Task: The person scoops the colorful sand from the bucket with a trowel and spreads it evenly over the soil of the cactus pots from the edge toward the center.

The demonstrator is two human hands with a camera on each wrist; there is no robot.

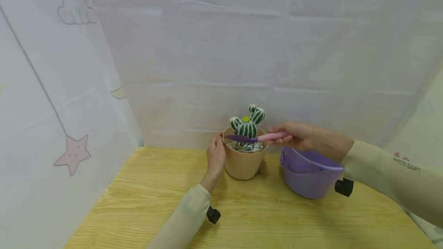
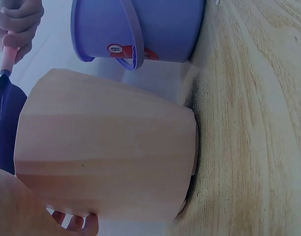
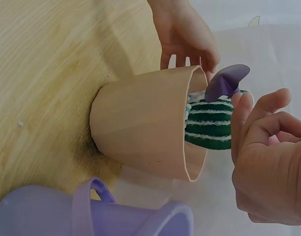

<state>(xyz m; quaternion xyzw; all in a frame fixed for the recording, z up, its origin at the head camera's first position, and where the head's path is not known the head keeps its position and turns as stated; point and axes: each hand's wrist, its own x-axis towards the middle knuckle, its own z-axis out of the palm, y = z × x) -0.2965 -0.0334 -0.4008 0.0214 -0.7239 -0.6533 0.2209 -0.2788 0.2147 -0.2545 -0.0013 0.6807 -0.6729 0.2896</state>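
Note:
A peach flowerpot (image 1: 242, 164) stands upright, with a knitted cactus (image 1: 247, 129) and small coloured pebbles (image 1: 254, 147) inside. My left hand (image 1: 216, 153) holds it at its left side near the rim, several fingers showing past its wall in the left wrist view. My right hand (image 1: 298, 135) grips the pink handle of a hand trowel (image 1: 273, 136). Its purple blade (image 2: 7, 115) points left and overlaps the pot's opening in the head view, in front of the cactus. In the right wrist view the handle is mostly hidden by my right hand (image 3: 273, 162).
A purple bucket (image 1: 308, 183) with a handle stands right of the pot, below my right forearm. Everything stands on a wood-grain table (image 1: 249, 218). A pale printed cloth (image 1: 214, 49) hangs behind and at the left. A small white bit (image 3: 20, 123) lies on the table.

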